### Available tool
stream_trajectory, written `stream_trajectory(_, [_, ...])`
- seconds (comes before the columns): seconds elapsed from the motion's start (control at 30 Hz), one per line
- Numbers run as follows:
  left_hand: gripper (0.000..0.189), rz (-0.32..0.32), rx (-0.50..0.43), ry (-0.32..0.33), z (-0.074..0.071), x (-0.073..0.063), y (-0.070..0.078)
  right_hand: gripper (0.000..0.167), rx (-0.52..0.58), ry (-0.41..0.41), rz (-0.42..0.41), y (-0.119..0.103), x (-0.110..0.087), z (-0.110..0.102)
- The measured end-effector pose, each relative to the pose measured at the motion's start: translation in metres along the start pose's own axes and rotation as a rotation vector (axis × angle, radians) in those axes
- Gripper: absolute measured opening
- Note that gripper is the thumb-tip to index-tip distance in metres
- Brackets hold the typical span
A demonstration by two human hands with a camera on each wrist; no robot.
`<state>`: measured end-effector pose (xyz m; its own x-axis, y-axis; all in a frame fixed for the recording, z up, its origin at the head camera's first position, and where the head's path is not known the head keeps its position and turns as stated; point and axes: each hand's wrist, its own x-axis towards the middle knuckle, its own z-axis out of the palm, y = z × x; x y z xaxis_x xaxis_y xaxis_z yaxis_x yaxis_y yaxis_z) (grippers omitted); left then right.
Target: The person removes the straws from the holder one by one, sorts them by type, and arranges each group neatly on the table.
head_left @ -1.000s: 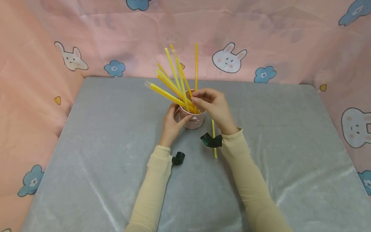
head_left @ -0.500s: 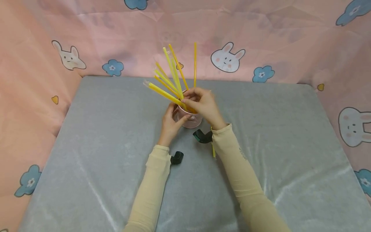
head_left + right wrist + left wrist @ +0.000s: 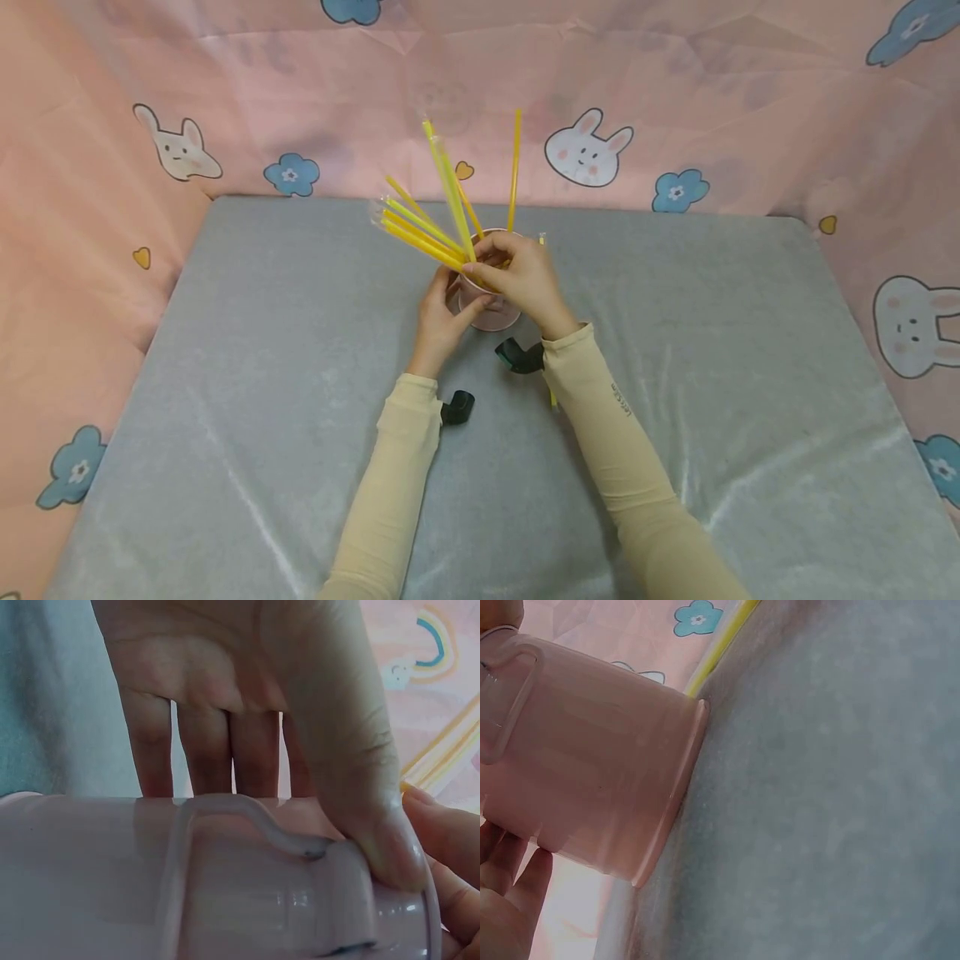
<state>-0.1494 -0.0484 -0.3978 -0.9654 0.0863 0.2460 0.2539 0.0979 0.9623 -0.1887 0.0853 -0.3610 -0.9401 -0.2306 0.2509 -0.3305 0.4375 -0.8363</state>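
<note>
A small pink pail [image 3: 489, 312] with a wire handle stands on the table, holding several yellow and orange drinking straws [image 3: 420, 242], some in clear wrappers. Most straws lean left over the rim; one orange straw [image 3: 514, 171] stands nearly upright at the back. My left hand [image 3: 438, 321] grips the pail from the left, its thumb in front and fingers behind, as the right wrist view also shows with the pail's handle [image 3: 247, 806]. Over the rim, my right hand [image 3: 525, 279] pinches straws between thumb and fingers, hiding much of the pail's mouth.
A wrapped yellow straw [image 3: 554, 398] lies on the grey table cover [image 3: 262, 375] right of the pail, partly under my right forearm. Dark wrist cameras [image 3: 458, 408] stick out from both cuffs. A pink patterned curtain [image 3: 450, 67] rises behind the table.
My right hand has moved left across the pail's mouth to the leaning straws. The left-hand straws are bunched closer together. My left hand keeps its grip.
</note>
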Motion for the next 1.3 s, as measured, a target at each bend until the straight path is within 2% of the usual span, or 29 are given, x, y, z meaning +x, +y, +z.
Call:
stream_trajectory(0.17, [0.058, 0.006, 0.004, 0.0, 0.0, 0.0, -0.002, 0.015, 0.05, 0.027, 0.019, 0.001, -0.002, 0.001])
stream_trajectory(0.4, [0.065, 0.019, -0.016, 0.01, 0.003, 0.007, -0.036, 0.017, 0.142, 0.078, 0.046, 0.002, -0.003, 0.001])
stream_trajectory(0.43, [0.066, 0.019, -0.012, 0.012, 0.003, 0.007, -0.037, 0.017, 0.152, 0.081, 0.043, 0.002, -0.003, 0.001])
stream_trajectory(0.83, [0.062, 0.024, 0.001, 0.011, 0.003, 0.006, -0.039, 0.018, 0.245, 0.123, 0.009, 0.006, -0.006, 0.001])
stream_trajectory(1.03, [0.064, 0.003, 0.003, 0.008, 0.002, 0.006, -0.04, 0.016, 0.36, 0.179, -0.036, 0.008, -0.009, 0.002])
stream_trajectory(1.3, [0.065, -0.015, 0.019, 0.008, 0.003, 0.006, -0.039, 0.017, 0.438, 0.302, -0.123, 0.007, -0.021, -0.005])
